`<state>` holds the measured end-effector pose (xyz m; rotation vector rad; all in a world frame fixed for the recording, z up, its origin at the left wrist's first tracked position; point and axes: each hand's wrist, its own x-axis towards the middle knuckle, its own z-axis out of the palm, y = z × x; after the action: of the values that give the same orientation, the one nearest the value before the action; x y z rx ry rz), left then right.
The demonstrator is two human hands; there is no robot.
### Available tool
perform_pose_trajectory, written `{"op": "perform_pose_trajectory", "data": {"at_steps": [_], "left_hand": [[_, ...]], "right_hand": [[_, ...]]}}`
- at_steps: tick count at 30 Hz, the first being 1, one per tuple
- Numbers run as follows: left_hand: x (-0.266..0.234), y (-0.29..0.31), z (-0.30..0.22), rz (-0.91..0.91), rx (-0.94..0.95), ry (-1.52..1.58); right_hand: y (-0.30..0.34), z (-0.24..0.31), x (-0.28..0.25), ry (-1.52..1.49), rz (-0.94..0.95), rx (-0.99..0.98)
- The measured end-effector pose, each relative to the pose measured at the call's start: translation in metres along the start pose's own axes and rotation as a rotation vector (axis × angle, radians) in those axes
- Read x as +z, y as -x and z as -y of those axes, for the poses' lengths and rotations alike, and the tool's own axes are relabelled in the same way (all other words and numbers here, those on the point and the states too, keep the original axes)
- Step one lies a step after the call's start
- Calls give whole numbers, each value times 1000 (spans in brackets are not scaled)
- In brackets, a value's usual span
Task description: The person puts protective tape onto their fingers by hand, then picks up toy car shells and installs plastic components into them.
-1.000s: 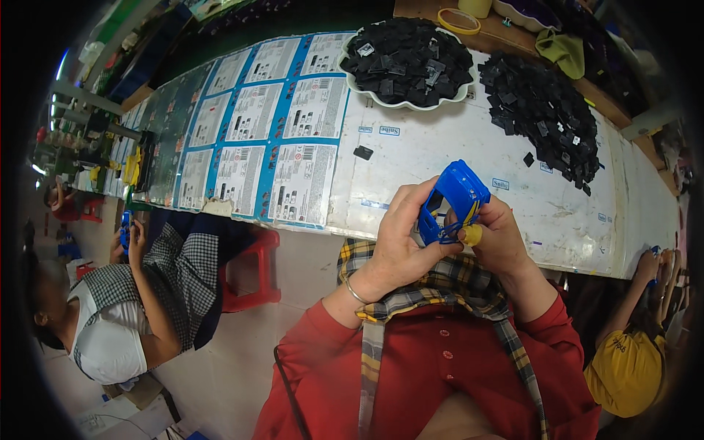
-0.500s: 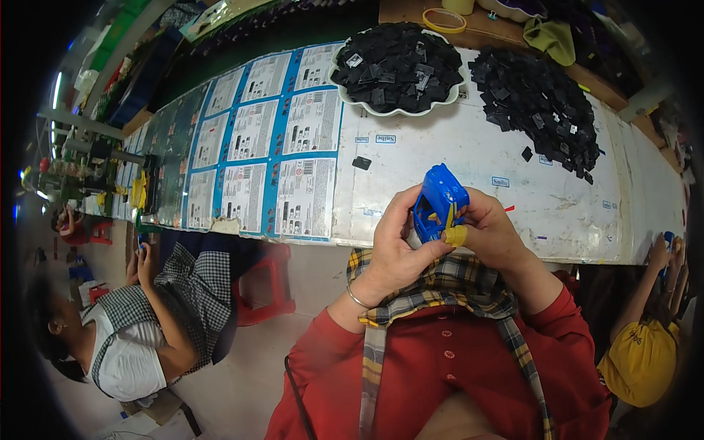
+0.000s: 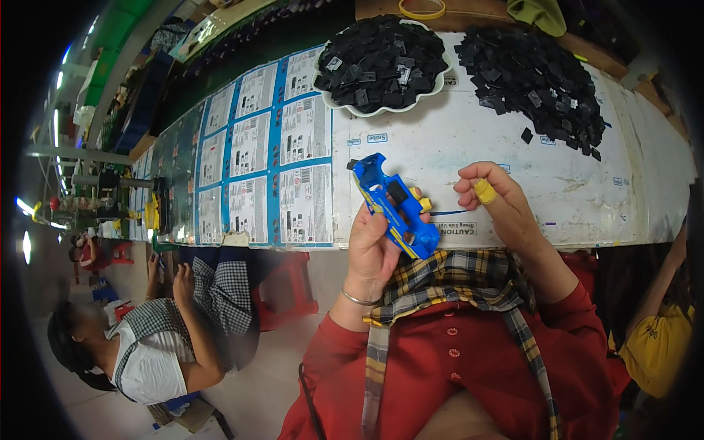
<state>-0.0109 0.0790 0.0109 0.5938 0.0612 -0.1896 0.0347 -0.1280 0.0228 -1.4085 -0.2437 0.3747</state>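
Right hand [image 3: 501,205] is now off the shell [image 3: 389,210] and stands apart to its right; both hands hold the shell in the earlier frame. Shell orientation also changes: its length slants from far left to near right. Left hand [image 3: 372,246]: thumb and fingers grasp the shell around its middle, above the near edge of the table [image 3: 554,194]. Right hand: fingers are released and part-curled, with nothing visible between them; yellow wrap [image 3: 485,192] covers one digit. Far side: a bowl [image 3: 389,112] heaped with black pieces [image 3: 374,62] stands left of a loose pile [image 3: 539,81]. Step in hand, as judged: one-handed holding and turning of the shell. The next move calls for a steady left grip.
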Motion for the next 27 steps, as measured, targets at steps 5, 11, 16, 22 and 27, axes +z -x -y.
{"op": "perform_pose_trajectory", "data": {"at_steps": [5,11,16,22,27], "left_hand": [[-14,1,1,-31,-33,-19],[-18,-1,5,-40,-39,7],[-28,-2,-9,-36,35,-47],[-38,0,-25,-113,149,-90],[-48,5,-40,-132,162,-204]], "right_hand": [[4,-8,-11,-73,-60,72],[6,-13,-22,-135,-83,89],[1,-14,-29,-458,-101,131],[3,-15,-31,-449,-103,91],[7,-21,-30,-409,-88,60]]}}
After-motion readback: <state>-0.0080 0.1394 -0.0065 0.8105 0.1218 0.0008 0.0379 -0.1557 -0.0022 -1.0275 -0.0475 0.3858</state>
